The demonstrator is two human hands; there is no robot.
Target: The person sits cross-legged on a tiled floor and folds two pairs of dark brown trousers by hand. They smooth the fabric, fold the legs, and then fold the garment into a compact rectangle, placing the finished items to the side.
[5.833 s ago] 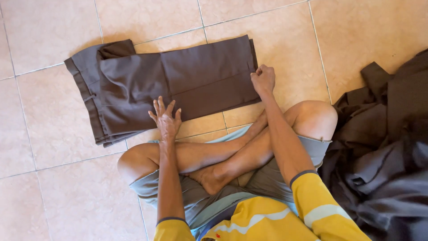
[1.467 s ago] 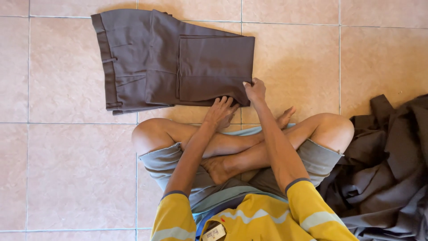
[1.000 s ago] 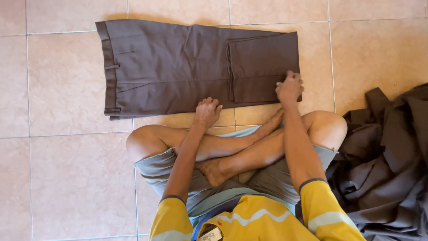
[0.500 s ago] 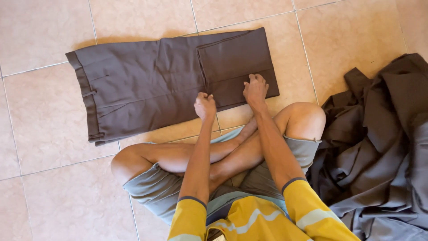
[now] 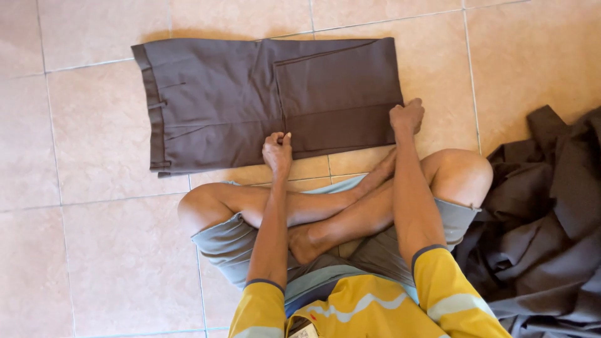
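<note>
1. Seated cross-legged on the tiled floor (image 5: 94, 263); yellow sleeves nearest the camera, grey shorts (image 5: 225, 241) over bare knees.
2. Heaped at the right, just beside the right knee: a pile of dark cloth (image 5: 544, 238).
3. Left hand (image 5: 277, 150) pinching the near edge of the folded brown trousers (image 5: 250, 100), close to the middle fold.
4. Right hand (image 5: 407, 116) clenched on the near right corner of the same garment.
5. Lying flat beyond the knees, waistband at the left, folded leg on top at the right.
</note>
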